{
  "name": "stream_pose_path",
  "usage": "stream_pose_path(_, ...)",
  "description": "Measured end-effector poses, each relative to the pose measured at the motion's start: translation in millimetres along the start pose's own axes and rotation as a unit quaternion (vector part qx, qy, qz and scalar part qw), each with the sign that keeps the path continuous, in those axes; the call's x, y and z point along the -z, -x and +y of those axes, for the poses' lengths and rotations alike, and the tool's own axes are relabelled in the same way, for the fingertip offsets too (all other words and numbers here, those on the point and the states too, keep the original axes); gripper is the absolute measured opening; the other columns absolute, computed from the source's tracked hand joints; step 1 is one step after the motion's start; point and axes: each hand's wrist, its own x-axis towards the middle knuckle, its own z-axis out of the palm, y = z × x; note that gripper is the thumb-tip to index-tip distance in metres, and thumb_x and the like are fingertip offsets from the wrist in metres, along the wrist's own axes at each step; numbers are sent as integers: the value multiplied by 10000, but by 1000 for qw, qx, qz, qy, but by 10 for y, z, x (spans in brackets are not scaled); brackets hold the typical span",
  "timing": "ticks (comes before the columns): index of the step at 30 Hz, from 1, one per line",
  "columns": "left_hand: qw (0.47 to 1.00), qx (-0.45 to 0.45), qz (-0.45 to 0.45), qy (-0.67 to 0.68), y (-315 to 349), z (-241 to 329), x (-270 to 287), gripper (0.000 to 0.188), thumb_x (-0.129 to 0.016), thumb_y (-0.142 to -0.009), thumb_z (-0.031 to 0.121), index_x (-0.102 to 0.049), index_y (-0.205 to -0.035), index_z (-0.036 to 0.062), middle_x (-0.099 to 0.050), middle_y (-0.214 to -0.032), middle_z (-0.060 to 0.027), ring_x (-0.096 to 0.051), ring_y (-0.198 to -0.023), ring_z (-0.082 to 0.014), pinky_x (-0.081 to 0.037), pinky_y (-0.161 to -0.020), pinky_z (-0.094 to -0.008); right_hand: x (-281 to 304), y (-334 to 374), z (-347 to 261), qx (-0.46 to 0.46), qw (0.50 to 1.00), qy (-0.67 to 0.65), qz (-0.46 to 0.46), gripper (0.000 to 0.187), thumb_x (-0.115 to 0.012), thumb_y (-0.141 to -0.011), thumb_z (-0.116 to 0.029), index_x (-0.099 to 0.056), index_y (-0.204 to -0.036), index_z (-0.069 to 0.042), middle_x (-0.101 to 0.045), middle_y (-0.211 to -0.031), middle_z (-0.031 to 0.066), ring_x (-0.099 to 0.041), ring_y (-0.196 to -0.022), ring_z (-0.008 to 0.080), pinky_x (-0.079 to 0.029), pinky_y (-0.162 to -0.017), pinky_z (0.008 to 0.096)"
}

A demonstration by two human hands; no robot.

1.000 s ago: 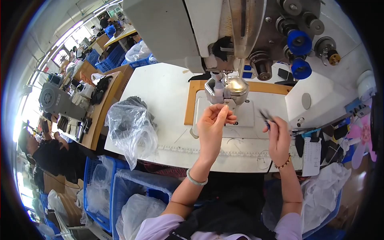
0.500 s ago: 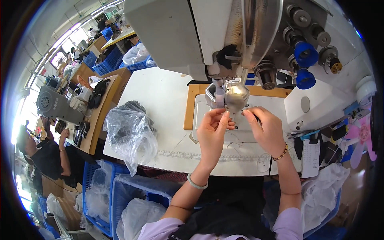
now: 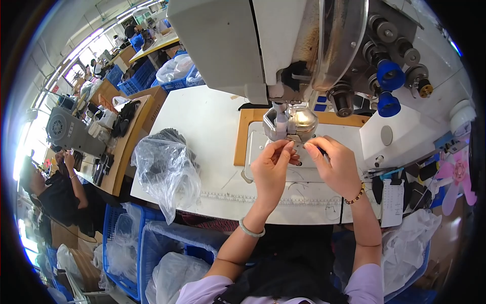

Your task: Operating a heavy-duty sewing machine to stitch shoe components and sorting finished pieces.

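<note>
The sewing machine (image 3: 217,55) stands at the far side of the white surface (image 3: 212,109), its rounded metal part (image 3: 305,121) catching a bright glint just beyond the person's fingertips. The left hand (image 3: 271,167) is just in front of it, thumb and forefinger pressed together (anything between them is too small to make out). The right hand (image 3: 334,169) is beside it, thumb and forefinger bent toward each other near the same spot; I cannot tell whether they pinch anything. A pale bangle (image 3: 251,229) circles the left wrist, a beaded bracelet (image 3: 356,195) the right.

A wooden strip (image 3: 245,137) edges the machine's plate, and a printed ruler (image 3: 233,197) runs along the near side of the surface. To the left lies a clear plastic bag (image 3: 169,175) with dark grey contents. Blue knobs (image 3: 390,76) jut from the machine's head at upper right; a pink flower-shaped thing (image 3: 458,175) is at far right. Farther left, beyond a blue crate (image 3: 112,243), another person (image 3: 61,197) in dark clothing is at a bench.
</note>
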Motion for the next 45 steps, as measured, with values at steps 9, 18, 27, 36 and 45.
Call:
stream_pose_path(9,1000,0,-13,11,24,61,27,128,-599,-886,38,-611,-955,-69,-664,-802,-112,-653,-724,-163,-532,-677,-269,-70,-72,43,23,999,-39,19,306,-600,-868,-342,-645,-885,-40,-632,-754,123,-622,-655,266,-462,-568,339)
stream_pose_path(18,999,8,-17,35,16,60,73,110,-609,-884,39,-613,-936,-58,-657,-815,-90,-646,-735,-139,-525,-691,-254,-15,-140,-49,-69,996,-54,-26,272,-627,-847,-330,-666,-863,-61,-653,-714,75,-609,-600,193,-450,-559,288)
stream_pose_path(27,976,-18,97,-192,530,-163,1260,91,-570,-897,-5,-605,-967,-51,-643,-837,-74,-627,-775,-125,-507,-739,-241,512,849,242,-102,987,122,3,240,-649,-836,-208,-606,-975,-17,-583,-812,103,-588,-736,252,-464,-674,318)
stream_pose_path(36,850,-172,5,-498,1542,-372,2359,67,-608,-840,-50,-590,-901,-30,-644,-875,-138,-643,-785,-236,-512,-720,-310,263,1813,832,-201,930,301,68,395,-553,-890,-120,-485,-1264,-11,-500,-1186,165,-468,-1111,351,-361,-965,412)
stream_pose_path(45,789,72,-42,-609,1431,-855,2616,147,-522,-871,92,-559,-811,-36,-624,-825,-249,-609,-762,-426,-487,-646,-478,-554,1763,-3,-59,970,235,-33,536,-556,-909,-236,-387,-1346,25,-364,-1388,253,-386,-1259,404,-339,-1015,453)
